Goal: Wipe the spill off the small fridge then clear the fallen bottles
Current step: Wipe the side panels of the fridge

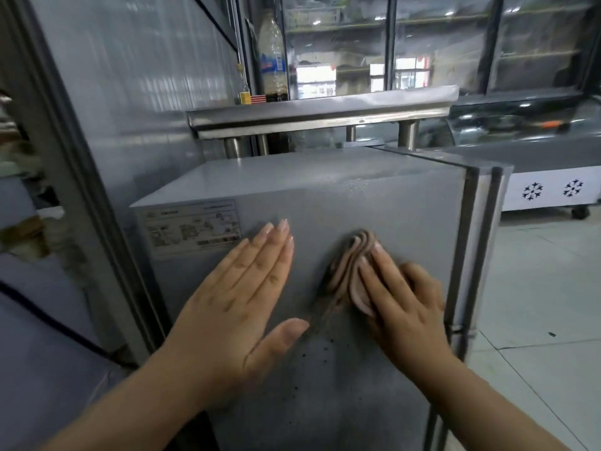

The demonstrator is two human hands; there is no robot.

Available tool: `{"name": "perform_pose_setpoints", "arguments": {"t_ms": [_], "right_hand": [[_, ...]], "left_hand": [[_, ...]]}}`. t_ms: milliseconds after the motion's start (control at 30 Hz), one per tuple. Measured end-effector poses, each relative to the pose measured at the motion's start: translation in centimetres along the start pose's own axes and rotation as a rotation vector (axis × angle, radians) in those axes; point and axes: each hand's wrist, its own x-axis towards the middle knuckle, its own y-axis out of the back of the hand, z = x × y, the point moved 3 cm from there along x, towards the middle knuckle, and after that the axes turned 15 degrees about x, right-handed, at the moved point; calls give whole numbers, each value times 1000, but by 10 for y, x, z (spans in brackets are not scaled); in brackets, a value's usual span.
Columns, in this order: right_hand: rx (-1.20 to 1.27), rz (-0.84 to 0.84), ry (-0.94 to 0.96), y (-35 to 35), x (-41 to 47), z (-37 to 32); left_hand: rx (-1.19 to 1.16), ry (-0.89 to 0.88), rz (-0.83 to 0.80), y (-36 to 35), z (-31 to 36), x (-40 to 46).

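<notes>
The small grey fridge (325, 203) fills the middle of the view, its side wall facing me. My left hand (240, 288) lies flat on that wall with straight fingers, just right of a printed label (192, 227). My right hand (403, 304) presses a folded pink cloth (353, 268) against the same wall near the door edge. A dark smear and small dark specks (320, 349) run down below the cloth. A tall plastic bottle (273, 56) with dark liquid at the bottom stands upright on the steel shelf (325, 112) behind the fridge.
A grey panel wall (130, 76) rises on the left. A white chest freezer with snowflake marks (549, 190) stands at the right on a tiled floor (546, 288). Glass-fronted display cases (422, 43) line the back.
</notes>
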Motion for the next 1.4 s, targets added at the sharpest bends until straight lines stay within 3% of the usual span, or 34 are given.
{"name": "perform_pose_setpoints", "arguments": {"t_ms": [200, 300, 400, 500, 667, 767, 900, 1100, 1200, 1400], "right_hand": [[40, 246, -75, -4, 58, -11], [46, 157, 94, -26, 61, -46], [42, 33, 296, -33, 44, -55], [93, -33, 294, -23, 48, -52], [155, 93, 158, -38, 75, -78], [154, 43, 276, -54, 64, -96], [235, -195, 326, -53, 36, -93], [211, -169, 171, -41, 65, -112], [198, -232, 239, -52, 61, -132], [161, -299, 311, -34, 52, -107]], "left_hand": [[-127, 319, -7, -19, -21, -69], [-225, 515, 14, -33, -24, -83], [-295, 586, 38, -49, -22, -90], [-464, 644, 86, -54, -17, -95], [-934, 897, 263, -43, -20, -85], [-1092, 1043, 354, -40, -22, -87], [-1106, 1118, 380, -45, -25, -98], [-1154, 1154, 359, -46, -22, -99], [-1222, 1155, 391, -46, -23, -98], [-1208, 1198, 374, -49, -20, -101]]}}
